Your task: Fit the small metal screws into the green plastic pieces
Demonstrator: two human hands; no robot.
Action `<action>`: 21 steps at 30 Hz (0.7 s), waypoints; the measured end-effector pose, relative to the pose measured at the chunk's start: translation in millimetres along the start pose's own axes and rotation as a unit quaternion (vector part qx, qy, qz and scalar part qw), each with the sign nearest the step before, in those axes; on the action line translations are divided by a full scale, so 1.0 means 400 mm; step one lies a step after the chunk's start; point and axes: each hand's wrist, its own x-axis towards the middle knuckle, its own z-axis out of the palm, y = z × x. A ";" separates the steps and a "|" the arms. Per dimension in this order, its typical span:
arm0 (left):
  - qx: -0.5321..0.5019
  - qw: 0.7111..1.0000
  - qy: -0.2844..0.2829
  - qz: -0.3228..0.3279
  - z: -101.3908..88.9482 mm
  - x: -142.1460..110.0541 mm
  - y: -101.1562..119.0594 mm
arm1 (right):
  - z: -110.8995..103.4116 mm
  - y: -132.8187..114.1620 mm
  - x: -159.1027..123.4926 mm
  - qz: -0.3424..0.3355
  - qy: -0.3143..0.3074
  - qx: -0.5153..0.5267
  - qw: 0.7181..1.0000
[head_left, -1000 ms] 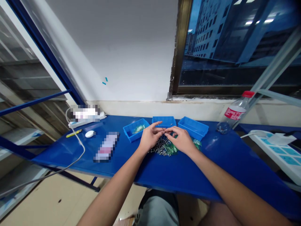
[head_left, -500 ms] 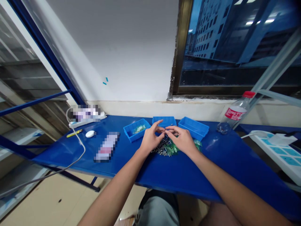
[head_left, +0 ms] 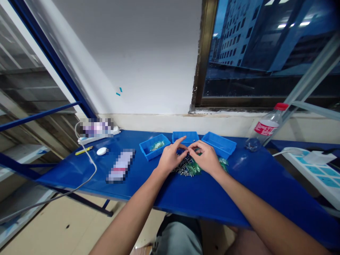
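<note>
My left hand (head_left: 171, 155) and my right hand (head_left: 204, 156) meet fingertip to fingertip above a pile of small metal screws (head_left: 185, 169). Thumb and fingers of each hand are pinched together, while the left index finger points up and away. Whatever sits between the fingertips is too small to make out. Green plastic bags (head_left: 196, 168) lie among the screws, partly under my right hand. Behind the hands stand three blue bins: the left bin (head_left: 147, 152) contains small clear-green packets (head_left: 157, 145), the middle bin (head_left: 186, 135) is partly hidden, and the right bin (head_left: 221, 146) is tilted away.
On the blue table (head_left: 148, 177), a blurred-out phone-shaped item (head_left: 120, 165), a white oval object (head_left: 101, 151) and a yellow cutter (head_left: 84, 151) lie left. A cable (head_left: 91, 173) hangs over the left edge. A plastic bottle (head_left: 265, 127) with a red cap stands at the back right.
My right fingers have curled in more tightly, and the fingertips have dropped slightly. Both hands stay over the pile; the bins have not moved.
</note>
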 end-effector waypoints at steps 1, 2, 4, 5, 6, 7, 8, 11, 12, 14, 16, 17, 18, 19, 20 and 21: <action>-0.006 1.000 0.002 -0.003 0.000 0.002 0.004 | 0.001 0.001 0.000 0.008 0.008 0.010 1.000; -0.018 1.000 0.011 -0.011 -0.001 0.005 0.007 | 0.001 0.003 0.000 0.016 0.015 0.021 1.000; -0.063 0.997 0.035 -0.036 -0.001 0.010 0.010 | 0.001 0.009 0.000 0.029 0.009 0.035 0.999; -0.095 0.993 0.048 -0.049 -0.001 0.012 0.009 | 0.001 0.012 0.000 0.034 0.000 0.037 0.999; -0.130 0.988 0.058 -0.061 0.001 0.014 0.007 | 0.001 0.015 0.000 0.036 -0.013 0.035 0.999; -0.167 0.981 0.063 -0.072 0.003 0.016 0.003 | 0.001 0.017 0.000 0.035 -0.027 0.029 0.999; -0.203 0.974 0.063 -0.081 0.005 0.017 -0.002 | 0.001 0.018 0.000 0.030 -0.039 0.020 0.999; -0.270 0.956 0.051 -0.102 0.011 0.018 -0.012 | 0.000 0.021 0.000 0.021 -0.059 -0.002 0.998; -0.272 0.955 0.045 -0.105 0.012 0.017 -0.013 | 0.000 0.023 0.000 0.024 -0.059 -0.004 0.998; -0.244 0.963 0.036 -0.108 0.009 0.015 -0.011 | 0.000 0.029 0.000 0.041 -0.054 0.007 0.998; -0.160 0.982 0.024 -0.102 0.002 0.013 -0.007 | 0.000 0.040 0.004 0.064 -0.039 0.035 0.997; -0.103 0.990 0.011 -0.093 -0.002 0.011 -0.006 | 0.000 0.046 0.006 0.076 -0.028 0.051 0.995; -0.046 0.996 -0.007 -0.079 -0.005 0.010 -0.005 | 0.001 0.052 0.010 0.086 -0.016 0.064 0.994; 0.005 0.998 -0.029 -0.061 -0.007 0.008 -0.005 | 0.001 0.057 0.014 0.094 -0.005 0.074 0.993; 0.045 0.997 -0.053 -0.041 -0.009 0.006 -0.006 | 0.001 0.061 0.019 0.100 0.005 0.079 0.992; 0.072 0.994 -0.074 -0.023 -0.009 0.004 -0.008 | 0.000 0.063 0.024 0.105 0.013 0.077 0.991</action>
